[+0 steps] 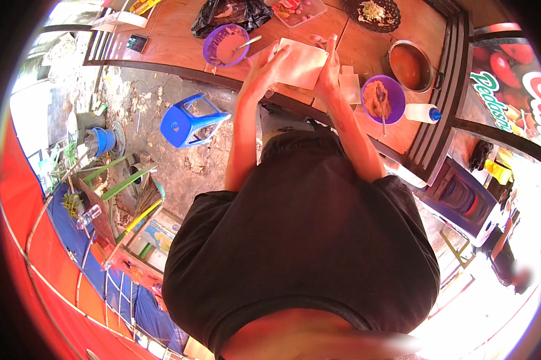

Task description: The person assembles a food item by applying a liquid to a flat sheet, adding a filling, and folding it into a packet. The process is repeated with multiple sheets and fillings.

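While left hand (pixel 264 63) and right hand (pixel 328 66) pinch it, pale sheet (pixel 300 63) spans between — above counter (pixel 174 36).

A large sign (pixel 516 84) fills the right edge beyond the surface (pixel 180 30): red ground with tomato-like red fruit, a green band and white and red lettering. A black plastic bag (pixel 228 13) lies crumpled at the far edge of the surface, top centre, with something pale inside. A white squeeze bottle (pixel 421 113) with a blue cap lies on its side at the right end of the surface. On the floor at lower left stands a box (pixel 150 237) with a colourful printed panel, blue and yellow.
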`<state>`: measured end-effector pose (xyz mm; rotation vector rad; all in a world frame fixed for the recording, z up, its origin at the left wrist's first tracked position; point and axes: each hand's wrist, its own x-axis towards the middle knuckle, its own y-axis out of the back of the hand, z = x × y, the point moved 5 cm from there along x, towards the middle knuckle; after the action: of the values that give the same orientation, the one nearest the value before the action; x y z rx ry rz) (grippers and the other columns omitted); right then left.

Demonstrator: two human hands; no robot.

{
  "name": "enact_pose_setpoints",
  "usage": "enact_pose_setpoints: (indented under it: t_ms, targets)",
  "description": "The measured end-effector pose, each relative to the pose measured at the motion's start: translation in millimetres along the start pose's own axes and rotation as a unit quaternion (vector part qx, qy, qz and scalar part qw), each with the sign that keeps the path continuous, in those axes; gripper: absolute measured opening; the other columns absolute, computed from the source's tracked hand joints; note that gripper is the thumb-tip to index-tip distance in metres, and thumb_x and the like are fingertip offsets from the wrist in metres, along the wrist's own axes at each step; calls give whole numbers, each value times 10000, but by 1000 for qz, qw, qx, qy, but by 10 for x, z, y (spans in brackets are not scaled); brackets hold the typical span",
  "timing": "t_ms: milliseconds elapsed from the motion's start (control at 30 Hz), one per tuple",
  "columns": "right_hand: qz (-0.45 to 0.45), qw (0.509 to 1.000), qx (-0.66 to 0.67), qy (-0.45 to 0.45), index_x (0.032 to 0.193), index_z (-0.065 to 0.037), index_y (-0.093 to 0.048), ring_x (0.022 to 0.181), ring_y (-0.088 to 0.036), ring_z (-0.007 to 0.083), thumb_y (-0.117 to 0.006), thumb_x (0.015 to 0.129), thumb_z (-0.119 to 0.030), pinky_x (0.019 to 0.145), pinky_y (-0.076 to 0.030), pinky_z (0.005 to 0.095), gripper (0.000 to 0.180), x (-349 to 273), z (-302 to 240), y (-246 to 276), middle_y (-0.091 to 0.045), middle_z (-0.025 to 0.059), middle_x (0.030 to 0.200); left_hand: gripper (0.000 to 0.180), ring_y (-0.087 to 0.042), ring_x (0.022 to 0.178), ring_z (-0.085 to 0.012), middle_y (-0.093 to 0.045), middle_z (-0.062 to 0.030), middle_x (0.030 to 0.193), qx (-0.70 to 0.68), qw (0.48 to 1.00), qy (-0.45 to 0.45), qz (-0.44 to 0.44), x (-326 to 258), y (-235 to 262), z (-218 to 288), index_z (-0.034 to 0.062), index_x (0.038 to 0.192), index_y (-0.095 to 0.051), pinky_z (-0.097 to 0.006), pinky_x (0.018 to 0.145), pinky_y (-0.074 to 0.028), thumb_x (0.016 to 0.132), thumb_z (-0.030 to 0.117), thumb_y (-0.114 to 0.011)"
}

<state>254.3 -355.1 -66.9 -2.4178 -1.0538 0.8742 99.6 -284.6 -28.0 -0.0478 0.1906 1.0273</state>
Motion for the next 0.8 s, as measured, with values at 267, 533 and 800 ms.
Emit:
enact_pose_setpoints:
  t_ms: [267, 533, 800]
  targets:
    - [-53, 987, -55, 145, 1131, -24, -677, 646, -591, 99, -530, 1092, -502, 547, -471, 264, 502, 204, -92, 8, -596, 13, 771, 521, -645, 1226, -214, -669, -169, 1320, 82, 994, -71, -1, -26, -122, 110, -61, 1371, -566, -331, 970, -531, 1019, 291, -721]
    - [-15, 987, -48, 151, 1058, -31, -633, 601, -575, 74, -574, 1081, -484, 524, -458, 249, 458, 142, -195, -61, -586, -6, 718, 466, -700, 1110, -257, -715, -237, 1219, 134, 977, -164, 23, -172, -185, 514, -101, 1311, -595, -357, 883, -558, 1025, 249, -709]
    - [14, 978, -43, 202, 1019, -49, -660, 618, -535, 47, -596, 1080, -452, 541, -433, 234, 412, 276, -335, 140, -565, -45, 731, 289, -659, 966, -108, -734, -73, 995, 37, 975, -210, 54, -227, -46, 830, -43, 1182, -659, -291, 810, -531, 1036, 205, -681]
